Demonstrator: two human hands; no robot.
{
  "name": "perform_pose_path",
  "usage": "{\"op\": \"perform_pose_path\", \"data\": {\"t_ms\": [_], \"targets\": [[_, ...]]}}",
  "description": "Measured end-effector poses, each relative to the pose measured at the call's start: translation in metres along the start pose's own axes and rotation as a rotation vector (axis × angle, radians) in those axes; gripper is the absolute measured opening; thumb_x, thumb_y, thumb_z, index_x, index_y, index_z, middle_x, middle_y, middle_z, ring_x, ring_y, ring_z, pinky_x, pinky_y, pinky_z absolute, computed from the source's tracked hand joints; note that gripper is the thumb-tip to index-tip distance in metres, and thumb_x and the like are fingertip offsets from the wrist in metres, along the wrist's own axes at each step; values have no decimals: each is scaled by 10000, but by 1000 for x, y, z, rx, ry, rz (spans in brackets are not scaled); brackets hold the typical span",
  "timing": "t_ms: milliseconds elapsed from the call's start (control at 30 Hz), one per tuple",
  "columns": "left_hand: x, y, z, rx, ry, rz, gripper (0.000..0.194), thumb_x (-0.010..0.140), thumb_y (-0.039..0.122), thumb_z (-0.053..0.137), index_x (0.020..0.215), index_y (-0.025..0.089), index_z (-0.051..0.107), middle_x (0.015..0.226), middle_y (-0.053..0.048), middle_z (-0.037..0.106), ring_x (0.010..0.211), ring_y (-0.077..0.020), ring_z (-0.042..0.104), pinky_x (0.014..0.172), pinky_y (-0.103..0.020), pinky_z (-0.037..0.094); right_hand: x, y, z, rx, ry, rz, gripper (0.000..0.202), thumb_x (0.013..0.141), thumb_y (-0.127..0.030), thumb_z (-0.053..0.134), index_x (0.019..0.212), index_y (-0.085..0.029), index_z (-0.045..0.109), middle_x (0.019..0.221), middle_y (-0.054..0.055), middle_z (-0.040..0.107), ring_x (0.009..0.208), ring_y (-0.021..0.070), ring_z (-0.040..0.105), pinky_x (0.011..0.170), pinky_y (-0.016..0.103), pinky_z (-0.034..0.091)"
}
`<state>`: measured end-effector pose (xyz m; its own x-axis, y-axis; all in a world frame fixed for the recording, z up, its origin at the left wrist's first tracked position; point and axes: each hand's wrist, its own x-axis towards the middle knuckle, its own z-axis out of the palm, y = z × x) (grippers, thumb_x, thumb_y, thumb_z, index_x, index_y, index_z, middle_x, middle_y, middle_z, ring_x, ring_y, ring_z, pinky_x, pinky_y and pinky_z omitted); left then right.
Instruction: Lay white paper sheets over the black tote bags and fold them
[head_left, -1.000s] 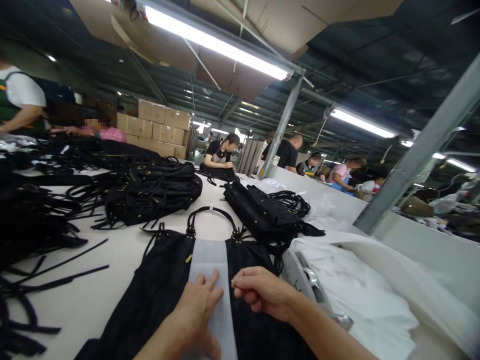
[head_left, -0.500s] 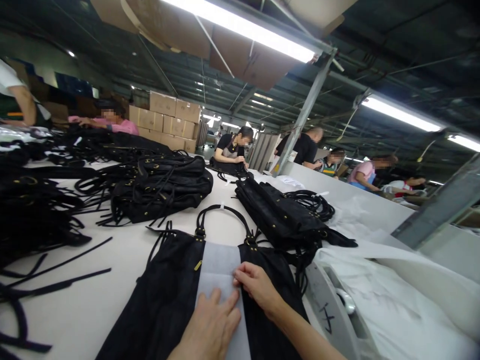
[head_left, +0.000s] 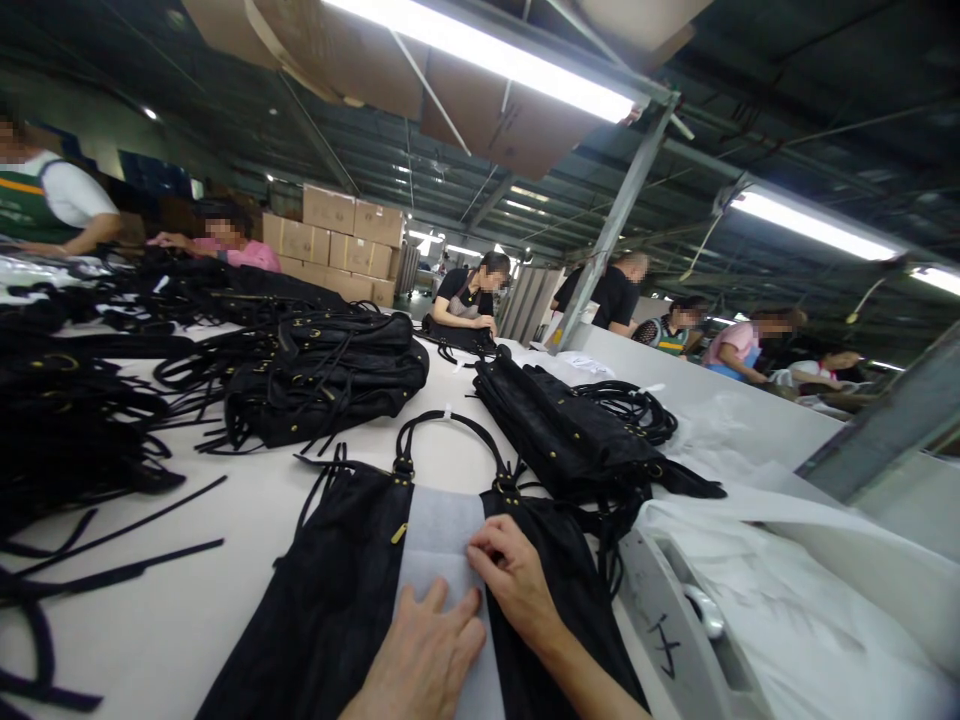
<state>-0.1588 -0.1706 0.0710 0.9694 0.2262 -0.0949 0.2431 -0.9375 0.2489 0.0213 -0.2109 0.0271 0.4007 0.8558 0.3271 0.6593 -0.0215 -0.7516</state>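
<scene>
Moved since a second ago: right grip [head_left: 517, 580], from over the black panel to the right-hand edge of the pale strip [head_left: 448, 520].
Worktop: white [head_left: 165, 610], spread with black bags and loose black straps.
Black bag: lying flat [head_left: 322, 580] directly beneath both grips, its looped handles [head_left: 450, 413] pointing away from the wearer.
White sheets: heaped [head_left: 795, 600] to the right of the bag, beside a grey container [head_left: 667, 620] with a dark handwritten mark.
Bag stacks: one [head_left: 337, 370] beyond the bag to the left, another [head_left: 562, 425] beyond it to the right.
Pale strip: running lengthwise down the bag's middle, under the left grip and at the right grip's fingertips.
Left grip: open [head_left: 427, 650], fingers spread and palm down on the strip.
Right grip: closed in a pinch; whether it holds the strip's edge, cannot tell.
Zip pull: gold-coloured [head_left: 399, 533], just left of the strip.
</scene>
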Motion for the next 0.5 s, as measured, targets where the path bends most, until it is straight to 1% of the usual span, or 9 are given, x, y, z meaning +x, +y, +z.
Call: {"op": "perform_pose_path", "data": {"t_ms": [67, 133, 233, 267, 333, 367, 400, 433, 500], "targets": [[0, -2, 2, -5, 17, 3, 457, 817, 298, 585, 1253, 164, 551, 1479, -124, 452, 1215, -402, 452, 927, -588, 411, 5, 4, 0, -8, 10, -17, 103, 802, -245, 602, 718, -208, 649, 867, 21, 554, 767, 157, 561, 697, 268, 427], [1, -4, 4, -15, 10, -1, 454, 830, 302, 566, 1264, 169, 548, 1492, -108, 443, 1214, -399, 452, 928, -583, 408, 12, 10, 1, -37, 31, -4, 65, 787, -248, 631, 737, -207, 625, 811, 4, 540, 716, 149, 542, 682, 273, 425], [2, -6, 6, -39, -25, 4, 475, 830, 335, 582, 1274, 171, 544, 1513, -98, 421, 1216, -405, 453, 930, -600, 409, 24, 18, 2, -106, 104, 18, 111, 783, -271, 639, 751, -209, 553, 733, -18, 520, 663, 145, 508, 667, 288, 428], [2, -7, 6, -44, -27, 8, 495, 815, 346, 604, 1274, 171, 543, 1516, -99, 417, 1218, -408, 452, 932, -606, 409, 27, 20, 1, -106, 104, 39, 115, 800, -284, 613, 757, -211, 535, 735, -17, 512, 653, 144, 502, 641, 287, 434], [2, -7, 7, -43, -8, 8, 542, 777, 354, 652, 1275, 170, 541, 1513, -104, 421, 1220, -409, 451, 941, -605, 403, 30, 21, -2, -56, 32, 101, 119, 853, -323, 516, 817, -212, 538, 761, -8, 495, 633, 145, 502, 550, 276, 446], [1, -7, 6, -37, 0, 7, 568, 760, 356, 672, 1280, 172, 537, 1514, -107, 419, 1223, -409, 448, 945, -600, 401, 29, 20, -4, -8, -27, 139, 152, 870, -340, 475, 885, -211, 554, 788, -1, 491, 634, 148, 510, 503, 267, 449], [1, -6, 5, -32, -4, 7, 598, 745, 364, 691, 1288, 173, 532, 1514, -111, 417, 1227, -410, 445, 949, -594, 401, 28, 19, -8, 42, -97, 164, 205, 868, -354, 478, 987, -210, 562, 837, 9, 499, 664, 155, 527, 477, 259, 459], [0, -6, 4, -29, -17, 8, 625, 734, 376, 704, 1298, 173, 526, 1509, -116, 422, 1230, -410, 443, 952, -588, 401, 26, 18, -11, 78, -167, 166, 306, 841, -364, 533, 1107, -214, 547, 910, 24, 509, 727, 166, 547, 482, 258, 480], [-1, -4, 1, -27, -38, 4, 643, 741, 394, 700, 1314, 167, 516, 1500, -124, 433, 1240, -408, 437, 960, -583, 398, 21, 16, -17, 71, -256, 109, 642, 710, -330, 719, 1293, -231, 467, 1072, 52, 504, 894, 191, 546, 596, 277, 537]]}}
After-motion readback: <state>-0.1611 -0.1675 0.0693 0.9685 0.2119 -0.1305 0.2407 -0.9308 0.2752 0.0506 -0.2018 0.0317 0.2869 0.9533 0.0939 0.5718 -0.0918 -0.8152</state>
